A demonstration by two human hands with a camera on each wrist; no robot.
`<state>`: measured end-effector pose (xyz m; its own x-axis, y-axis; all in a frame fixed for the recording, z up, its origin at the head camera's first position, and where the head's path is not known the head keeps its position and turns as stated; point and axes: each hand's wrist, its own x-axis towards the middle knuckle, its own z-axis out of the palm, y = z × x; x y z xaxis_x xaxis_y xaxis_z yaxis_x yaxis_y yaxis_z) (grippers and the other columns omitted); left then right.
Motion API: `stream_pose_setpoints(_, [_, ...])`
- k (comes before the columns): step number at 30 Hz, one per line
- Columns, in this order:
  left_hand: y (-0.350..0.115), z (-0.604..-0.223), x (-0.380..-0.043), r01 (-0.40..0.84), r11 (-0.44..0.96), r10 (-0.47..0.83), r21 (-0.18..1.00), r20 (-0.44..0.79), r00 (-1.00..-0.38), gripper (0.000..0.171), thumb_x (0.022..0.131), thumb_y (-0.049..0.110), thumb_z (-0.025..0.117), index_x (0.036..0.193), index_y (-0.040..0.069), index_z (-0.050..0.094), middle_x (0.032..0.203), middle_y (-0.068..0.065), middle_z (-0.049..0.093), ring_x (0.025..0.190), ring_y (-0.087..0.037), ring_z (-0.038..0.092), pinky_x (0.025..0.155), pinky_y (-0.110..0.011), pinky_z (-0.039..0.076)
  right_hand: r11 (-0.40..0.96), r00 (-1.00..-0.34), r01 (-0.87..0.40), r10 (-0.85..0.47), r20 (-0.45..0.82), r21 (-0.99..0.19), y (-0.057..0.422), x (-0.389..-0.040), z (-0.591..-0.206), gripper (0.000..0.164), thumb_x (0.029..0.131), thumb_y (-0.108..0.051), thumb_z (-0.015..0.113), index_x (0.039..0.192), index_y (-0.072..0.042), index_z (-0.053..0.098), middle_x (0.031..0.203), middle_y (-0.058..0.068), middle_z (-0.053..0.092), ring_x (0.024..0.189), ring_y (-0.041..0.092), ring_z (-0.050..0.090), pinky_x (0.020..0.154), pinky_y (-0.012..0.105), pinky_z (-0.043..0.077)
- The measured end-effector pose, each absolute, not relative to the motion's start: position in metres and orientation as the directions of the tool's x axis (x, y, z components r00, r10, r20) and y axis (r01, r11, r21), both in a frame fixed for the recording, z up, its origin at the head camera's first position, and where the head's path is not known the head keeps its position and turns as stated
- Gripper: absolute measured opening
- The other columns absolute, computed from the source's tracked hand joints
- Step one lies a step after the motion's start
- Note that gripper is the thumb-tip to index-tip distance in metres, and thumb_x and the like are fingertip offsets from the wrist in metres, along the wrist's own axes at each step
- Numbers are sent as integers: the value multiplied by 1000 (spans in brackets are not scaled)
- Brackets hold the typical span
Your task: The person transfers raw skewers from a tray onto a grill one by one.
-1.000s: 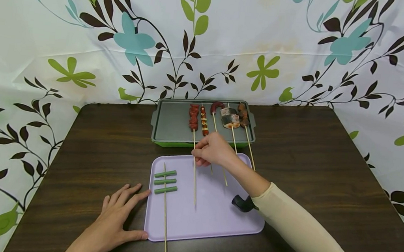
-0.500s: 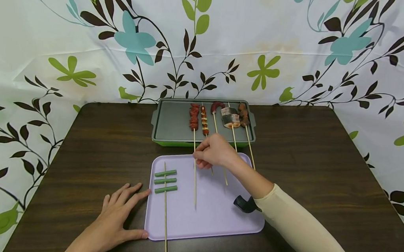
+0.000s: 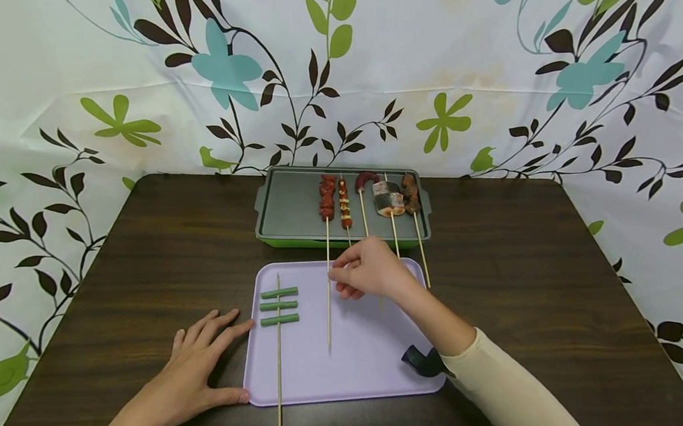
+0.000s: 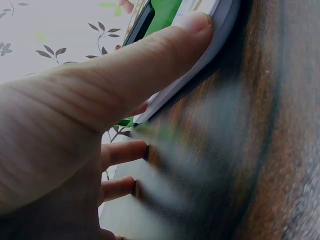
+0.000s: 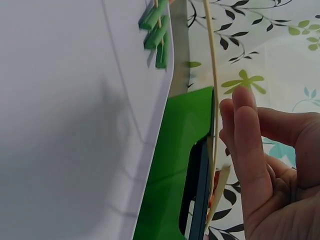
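Note:
In the head view my right hand [image 3: 367,268] has its fingertips beside the bare stick of a red meat skewer [image 3: 327,198]. A narrow gap shows between the fingertips and that stick [image 5: 215,75] in the right wrist view; the fingers are loosely bent with nothing between them. The meat lies on a grey grill plate [image 3: 291,202], and the stick reaches over a lilac tray [image 3: 365,369]. My left hand [image 3: 191,368] lies spread on the table, its thumb [image 4: 180,40] against the tray's left edge. A skewer with green stalk pieces [image 3: 278,306] rests on the tray.
Right of the red meat, the plate holds a thin banded skewer [image 3: 345,203], a dark curled piece [image 3: 367,179], a fish skewer [image 3: 388,198] and a brown meat skewer [image 3: 411,193]. A patterned cloth [image 3: 352,73] hangs behind the brown table [image 3: 552,290].
My right hand has come off the red meat skewer's stick and moved slightly toward me and right. The skewer has stayed in place, and so has my left hand.

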<state>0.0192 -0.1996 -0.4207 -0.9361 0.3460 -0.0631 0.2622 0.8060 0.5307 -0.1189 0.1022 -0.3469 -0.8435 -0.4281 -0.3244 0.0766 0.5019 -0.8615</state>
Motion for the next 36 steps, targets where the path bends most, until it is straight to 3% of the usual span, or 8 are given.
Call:
stream_pose_setpoints(10, [-199, -420, 19, 229, 814, 332, 534, -103, -938, 95, 60, 69, 74, 143, 37, 40, 151, -8, 30, 138, -45, 17, 93, -77, 12, 477, -847, -30, -479, -231, -878, 103, -82, -344, 12, 87, -16, 70, 92, -5, 71, 61, 1, 67, 61, 30, 68, 52, 31, 54])
stream_pose_setpoints(14, [-199, -420, 18, 235, 812, 335, 534, -97, -937, 95, 61, 69, 73, 143, 36, 40, 151, -9, 31, 138, -46, 17, 92, -78, 13, 485, -844, -84, -499, -197, -871, 96, -64, -346, 8, 87, -16, 70, 89, -9, 72, 56, -4, 64, 56, 24, 66, 51, 30, 51])
stream_pose_setpoints(19, [-198, -421, 19, 254, 817, 340, 518, -77, -937, 94, 62, 70, 72, 143, 35, 41, 150, -10, 32, 137, -46, 19, 90, -78, 15, 532, -829, -179, -534, -164, -828, 82, -40, -350, 7, 84, -18, 72, 87, -12, 73, 51, -14, 60, 48, 5, 60, 56, 21, 45])
stream_pose_setpoints(25, [-198, -422, 20, 280, 820, 351, 499, -52, -935, 95, 63, 71, 70, 144, 32, 40, 149, -11, 33, 136, -46, 20, 91, -74, 17, 597, -803, -352, -588, -94, -721, 67, -18, -359, 9, 82, -24, 74, 86, -15, 75, 50, -24, 54, 51, -10, 50, 57, 13, 41])
stream_pose_setpoints(32, [-198, -423, 20, 283, 822, 352, 495, -51, -934, 95, 63, 71, 70, 145, 33, 39, 149, -11, 32, 136, -45, 20, 92, -71, 17, 660, -781, -515, -625, -18, -547, 53, -5, -373, 15, 81, -30, 74, 87, -16, 75, 57, -21, 59, 57, -10, 49, 57, 13, 42])
stream_pose_setpoints(36, [-198, -423, 20, 295, 818, 357, 494, -34, -933, 95, 63, 70, 70, 145, 32, 39, 149, -11, 33, 135, -45, 21, 91, -70, 18, 678, -775, -579, -630, 47, -452, 46, -2, -383, 19, 80, -30, 73, 65, -21, 65, 49, -18, 49, 50, -2, 46, 47, 18, 35])
